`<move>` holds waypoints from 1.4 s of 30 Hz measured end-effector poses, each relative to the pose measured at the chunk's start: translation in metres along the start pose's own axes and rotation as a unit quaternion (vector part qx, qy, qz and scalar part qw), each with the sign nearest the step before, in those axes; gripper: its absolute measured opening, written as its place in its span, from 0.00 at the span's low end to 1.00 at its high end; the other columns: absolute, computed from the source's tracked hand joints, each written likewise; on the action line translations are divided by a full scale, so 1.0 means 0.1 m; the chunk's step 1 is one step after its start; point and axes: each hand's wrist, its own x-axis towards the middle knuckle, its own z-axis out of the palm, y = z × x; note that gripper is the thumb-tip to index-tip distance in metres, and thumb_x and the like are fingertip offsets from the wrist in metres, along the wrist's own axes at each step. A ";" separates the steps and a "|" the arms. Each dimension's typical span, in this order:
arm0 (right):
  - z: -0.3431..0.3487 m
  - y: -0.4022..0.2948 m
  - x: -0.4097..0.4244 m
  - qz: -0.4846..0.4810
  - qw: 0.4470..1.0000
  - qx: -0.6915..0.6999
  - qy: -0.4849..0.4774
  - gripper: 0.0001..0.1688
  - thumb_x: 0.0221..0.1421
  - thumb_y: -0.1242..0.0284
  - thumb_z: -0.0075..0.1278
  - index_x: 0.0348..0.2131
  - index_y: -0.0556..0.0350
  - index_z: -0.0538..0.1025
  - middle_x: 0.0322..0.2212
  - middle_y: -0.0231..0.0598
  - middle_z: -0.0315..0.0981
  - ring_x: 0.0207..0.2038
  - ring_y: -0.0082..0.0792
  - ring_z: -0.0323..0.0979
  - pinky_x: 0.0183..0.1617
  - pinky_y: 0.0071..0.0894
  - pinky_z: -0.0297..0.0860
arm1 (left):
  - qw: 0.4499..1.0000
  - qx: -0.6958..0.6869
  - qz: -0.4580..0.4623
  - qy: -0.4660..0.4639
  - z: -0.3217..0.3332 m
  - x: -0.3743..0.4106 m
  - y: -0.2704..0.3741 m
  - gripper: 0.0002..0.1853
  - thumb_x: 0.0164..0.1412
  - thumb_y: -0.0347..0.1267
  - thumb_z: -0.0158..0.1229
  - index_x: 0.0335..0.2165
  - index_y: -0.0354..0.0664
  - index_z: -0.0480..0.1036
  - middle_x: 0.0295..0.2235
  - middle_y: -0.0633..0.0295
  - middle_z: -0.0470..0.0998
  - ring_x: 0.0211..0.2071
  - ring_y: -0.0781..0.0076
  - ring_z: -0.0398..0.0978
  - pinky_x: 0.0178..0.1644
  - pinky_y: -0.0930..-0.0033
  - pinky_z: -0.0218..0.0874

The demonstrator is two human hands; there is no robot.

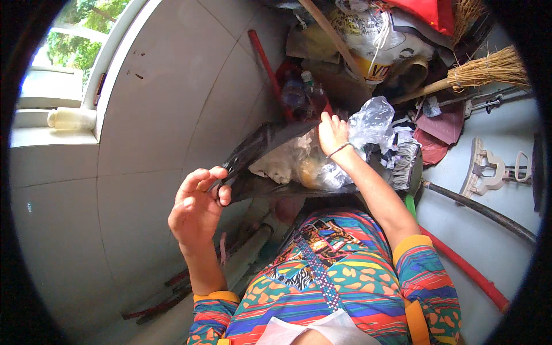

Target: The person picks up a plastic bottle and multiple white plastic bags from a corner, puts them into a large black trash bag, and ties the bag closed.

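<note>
A black plastic garbage bag (268,137) is stretched in front of me with its mouth spread. My left hand (196,209) pinches one gathered corner of it between thumb and fingers. At its far rim is my right hand (335,134), wearing a thin bracelet, with the fingers closed over the bag's edge. Inside the bag lies crumpled plastic waste (308,166), partly see-through. A clear plastic bag (374,120) bulges up beside my right wrist. The bag's bottom is hidden.
Tiled wall (146,129) rises at left, with a window ledge holding a pale bottle (71,118). Plastic bottles (317,90), a straw broom (487,71) and a stuffed white sack (384,36) crowd the far side. At right are a mop head (405,161) and a red pole (468,269).
</note>
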 end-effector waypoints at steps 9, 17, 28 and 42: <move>-0.34 0.72 -0.40 -0.135 0.912 0.387 -0.030 0.32 0.30 0.63 0.57 0.41 0.45 0.67 0.49 0.45 0.50 0.50 0.46 0.51 0.52 0.37 0.51 | 0.998 -0.052 -0.016 0.012 -0.01 0.29 -0.25 0.20 0.43 0.32 0.47 0.38 0.35 0.64 0.37 0.50 0.67 0.29 0.64 0.65 0.34 0.71 0.57; 0.99 0.79 -0.80 0.038 0.799 0.510 -0.317 0.53 0.20 0.68 0.63 0.46 0.64 0.53 0.40 0.41 0.61 0.44 0.32 0.59 0.49 0.28 0.55 | 0.998 -0.067 -0.017 -0.002 -0.13 0.19 -0.23 0.16 0.43 0.30 0.49 0.34 0.34 0.66 0.33 0.52 0.69 0.28 0.64 0.66 0.32 0.71 0.59; 0.54 0.57 -0.29 0.171 0.923 0.343 0.030 0.08 0.38 0.75 0.42 0.22 0.56 0.73 0.21 0.48 0.70 0.27 0.43 0.69 0.30 0.35 0.65 | 0.994 -0.057 0.044 0.080 -0.36 -0.12 0.00 0.13 0.44 0.27 0.48 0.33 0.34 0.67 0.31 0.53 0.70 0.26 0.69 0.65 0.30 0.71 0.58; -0.93 -0.81 -0.28 -0.350 0.830 0.432 -0.026 0.12 0.30 0.84 0.43 0.23 0.58 0.71 0.23 0.42 0.65 0.28 0.41 0.67 0.33 0.31 0.65 | 0.808 0.548 0.216 0.007 -0.32 0.31 -0.93 0.37 0.37 0.29 0.55 0.50 0.43 0.52 0.45 0.50 0.60 0.44 0.60 0.63 0.47 0.69 0.54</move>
